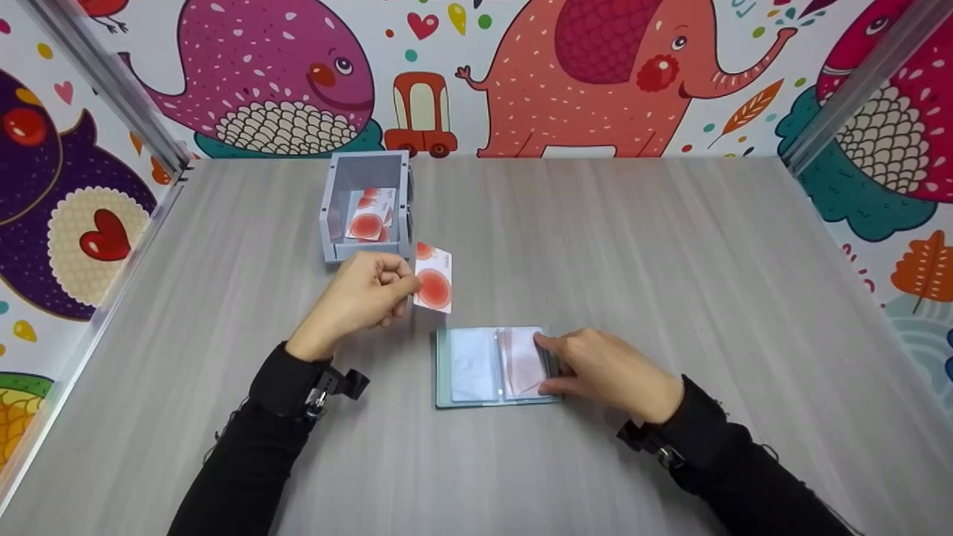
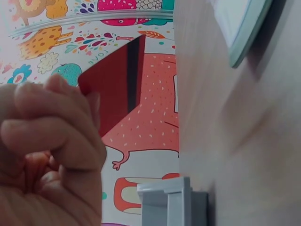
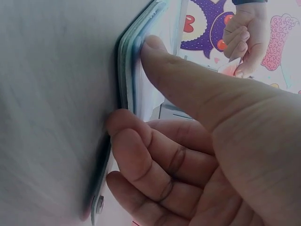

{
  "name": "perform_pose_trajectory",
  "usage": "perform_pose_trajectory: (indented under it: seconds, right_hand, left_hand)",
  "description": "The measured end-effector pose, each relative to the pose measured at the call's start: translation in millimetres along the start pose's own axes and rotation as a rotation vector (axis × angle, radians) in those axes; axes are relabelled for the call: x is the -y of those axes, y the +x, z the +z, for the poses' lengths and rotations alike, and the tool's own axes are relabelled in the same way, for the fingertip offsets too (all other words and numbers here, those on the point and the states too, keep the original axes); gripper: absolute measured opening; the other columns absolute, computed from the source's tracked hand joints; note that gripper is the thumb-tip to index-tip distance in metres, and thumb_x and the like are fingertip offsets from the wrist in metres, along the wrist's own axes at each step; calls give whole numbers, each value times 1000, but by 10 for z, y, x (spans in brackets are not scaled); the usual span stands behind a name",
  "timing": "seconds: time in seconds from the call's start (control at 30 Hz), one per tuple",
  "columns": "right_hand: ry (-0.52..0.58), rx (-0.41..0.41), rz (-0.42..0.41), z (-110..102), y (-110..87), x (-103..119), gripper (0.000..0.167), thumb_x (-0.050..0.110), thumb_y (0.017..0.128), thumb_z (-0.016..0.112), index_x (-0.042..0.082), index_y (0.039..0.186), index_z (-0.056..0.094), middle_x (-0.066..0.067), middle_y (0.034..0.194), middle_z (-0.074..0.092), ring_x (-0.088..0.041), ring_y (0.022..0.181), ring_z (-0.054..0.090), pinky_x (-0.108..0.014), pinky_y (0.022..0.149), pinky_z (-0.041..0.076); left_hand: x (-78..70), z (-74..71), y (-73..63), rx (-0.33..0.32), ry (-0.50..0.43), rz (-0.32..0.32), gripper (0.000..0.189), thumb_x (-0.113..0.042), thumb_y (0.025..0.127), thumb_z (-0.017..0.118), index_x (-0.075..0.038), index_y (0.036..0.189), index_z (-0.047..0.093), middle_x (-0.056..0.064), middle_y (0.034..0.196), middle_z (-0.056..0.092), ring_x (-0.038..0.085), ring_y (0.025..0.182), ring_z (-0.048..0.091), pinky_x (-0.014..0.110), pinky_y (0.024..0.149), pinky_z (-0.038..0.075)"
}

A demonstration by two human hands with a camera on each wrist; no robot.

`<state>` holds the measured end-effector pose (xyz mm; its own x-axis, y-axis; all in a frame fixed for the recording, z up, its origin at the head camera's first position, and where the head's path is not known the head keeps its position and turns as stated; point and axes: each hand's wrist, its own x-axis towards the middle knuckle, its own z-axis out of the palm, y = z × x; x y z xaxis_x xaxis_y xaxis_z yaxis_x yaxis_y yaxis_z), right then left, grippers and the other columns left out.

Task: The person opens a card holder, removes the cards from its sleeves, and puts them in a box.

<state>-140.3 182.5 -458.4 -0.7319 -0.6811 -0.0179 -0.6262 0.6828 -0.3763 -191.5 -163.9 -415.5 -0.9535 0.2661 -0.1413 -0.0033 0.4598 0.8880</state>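
Observation:
My left hand (image 1: 365, 294) pinches a card (image 1: 434, 286) by its edge, raised above the table. White with red circles in the head view, the card (image 2: 113, 87) shows a red back with a black stripe in the left wrist view. In front of me lies a pale green card holder (image 1: 443, 368), spread open, with clear plastic sleeves. My right hand (image 1: 607, 368) holds its right edge, the thumb (image 3: 162, 59) on the pages and other fingers curled beside the edge. A strap with a metal snap (image 3: 99, 205) sticks out below those fingers.
A grey plastic box (image 1: 330, 223) stands at the back left, its open top showing several similar cards (image 1: 370, 216) inside. Behind the wood-grain table (image 1: 633, 246) rises a wall with cartoon animals (image 1: 595, 112). Metal rails (image 1: 856, 97) run along the corners.

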Motion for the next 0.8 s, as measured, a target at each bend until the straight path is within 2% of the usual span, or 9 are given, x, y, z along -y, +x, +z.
perform_pose_trajectory:
  seconds: [0.2, 0.47, 0.53, 0.6, 0.67, 0.77, 0.8]
  right_hand:
    - [29, 14, 26, -2, -9, -1, 66, 27, 90, 88, -8, 141, 65, 11, 63, 40, 2, 57, 29, -17, 52, 30]
    - [28, 20, 29, -1, 2, 3, 67, 28, 89, 89, -8, 141, 64, 11, 63, 39, 1, 58, 30, -17, 53, 30]
    - [28, 21, 26, 0, 7, 3, 67, 28, 89, 89, -8, 141, 64, 8, 63, 43, 1, 58, 30, -17, 53, 30]
    - [17, 15, 15, 2, 11, 2, 67, 28, 89, 89, -9, 140, 65, 3, 66, 54, 0, 59, 32, -17, 54, 32]
    - [17, 18, 18, 3, 13, 2, 67, 28, 89, 88, -8, 140, 65, 1, 67, 55, -1, 59, 32, -17, 54, 32]
    - [17, 21, 21, 6, 13, 1, 67, 29, 90, 88, -8, 141, 65, 6, 66, 50, -1, 60, 31, -17, 54, 31]
    - [21, 25, 25, 6, 14, 2, 67, 29, 90, 88, -8, 141, 64, 8, 65, 43, -1, 59, 30, -18, 53, 29]
  left_hand:
    - [39, -74, 52, -22, 10, -5, 20, -19, 105, 65, -8, 89, 69, -3, 60, 62, 10, 47, 52, 20, 47, 41]
    - [119, -209, 89, -56, -47, -15, 25, -21, 110, 60, -4, 92, 65, -4, 58, 59, 7, 45, 50, 20, 44, 39]
    - [138, -247, 95, -69, -63, -30, 24, -20, 110, 59, -4, 94, 65, -4, 58, 59, 7, 45, 49, 19, 44, 39]
    - [153, -287, 99, -84, -83, -48, 23, -20, 111, 58, -4, 96, 65, -5, 58, 59, 6, 44, 49, 19, 44, 39]
    - [170, -327, 102, -101, -101, -65, 22, -20, 111, 58, -4, 99, 65, -5, 59, 59, 5, 45, 48, 18, 43, 38]
    - [200, -376, 113, -119, -148, -87, 21, -20, 112, 57, -4, 101, 63, -6, 59, 58, 4, 44, 48, 18, 42, 37]
    - [213, -392, 118, -125, -160, -92, 20, -21, 112, 57, -4, 102, 63, -7, 59, 58, 4, 45, 48, 18, 42, 38]
